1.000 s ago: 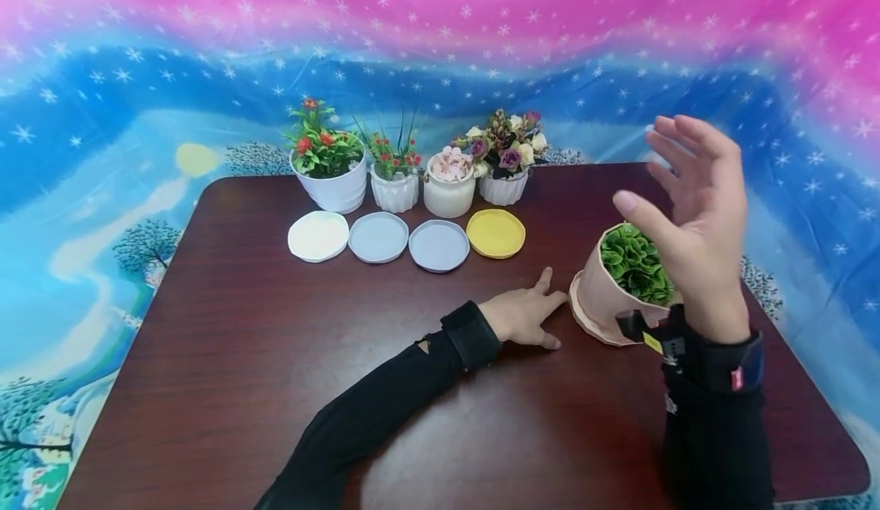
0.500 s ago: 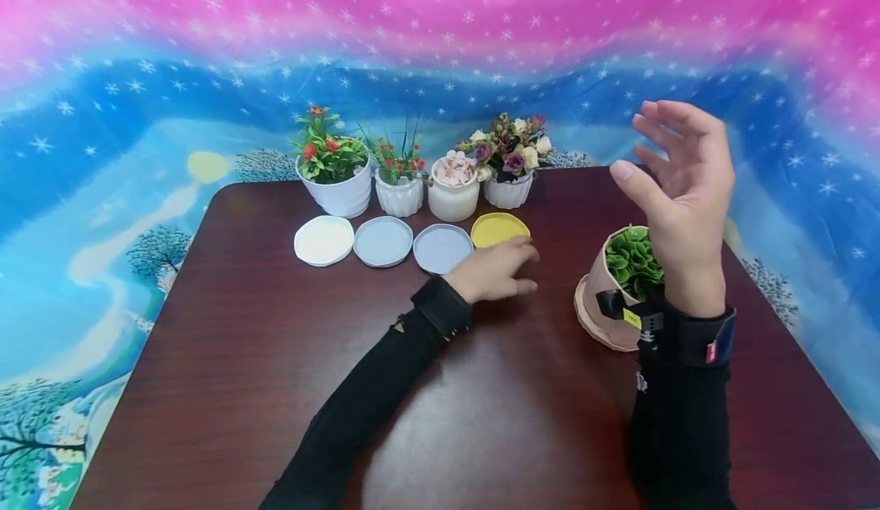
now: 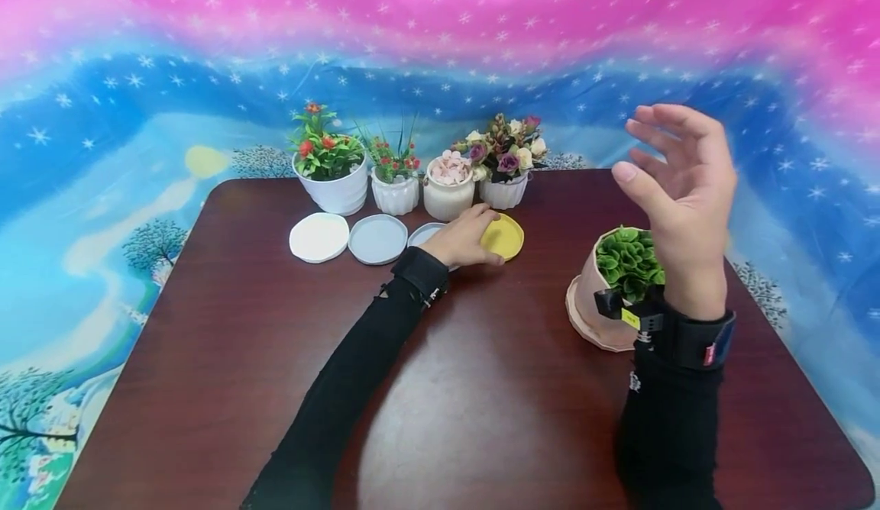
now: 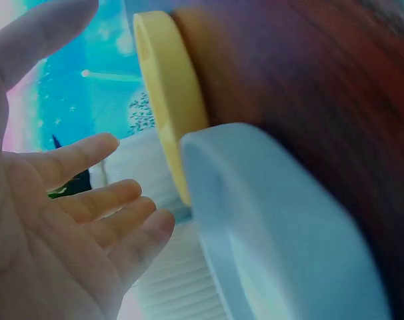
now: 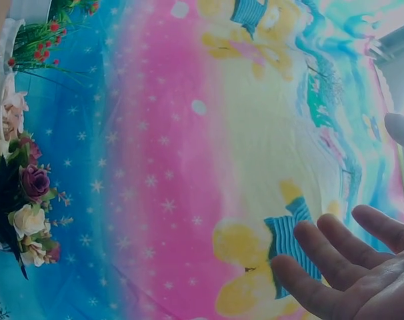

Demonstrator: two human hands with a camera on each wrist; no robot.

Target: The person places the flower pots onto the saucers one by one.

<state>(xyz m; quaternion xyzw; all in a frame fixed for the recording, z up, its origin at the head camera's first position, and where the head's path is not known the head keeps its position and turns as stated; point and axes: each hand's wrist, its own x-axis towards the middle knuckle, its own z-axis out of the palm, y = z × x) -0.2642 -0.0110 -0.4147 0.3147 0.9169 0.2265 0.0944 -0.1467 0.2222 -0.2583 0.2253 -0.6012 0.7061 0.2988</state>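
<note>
My left hand point(image 3: 462, 240) hovers over the right-hand grey saucer point(image 3: 419, 234) and the left side of the yellow saucer point(image 3: 506, 237), partly hiding both. In the left wrist view its fingers are spread and hold nothing; the yellow saucer point(image 4: 175, 87) and a grey-blue one point(image 4: 289, 207) lie beside it. My right hand point(image 3: 694, 204) is raised with loosely bent fingers, in the air by a pink pot point(image 3: 593, 292) of green leaves point(image 3: 627, 258). That pot stands on a matching pink saucer point(image 3: 580, 325), and my right hand and wrist hide its right side.
Behind the saucers stand white pots with red flowers point(image 3: 337, 191) and grassy sprigs point(image 3: 396, 195), a cream pot point(image 3: 448, 200) with pink petals, and a ribbed pot point(image 3: 504, 192) with roses. A white saucer point(image 3: 319, 237) and another grey saucer point(image 3: 378, 239) lie left on the table point(image 3: 275, 342).
My left hand has moved away from the pink pot's saucer, leftward and farther back, to over the yellow and grey saucers. The right hand has stayed raised, shifting slightly left.
</note>
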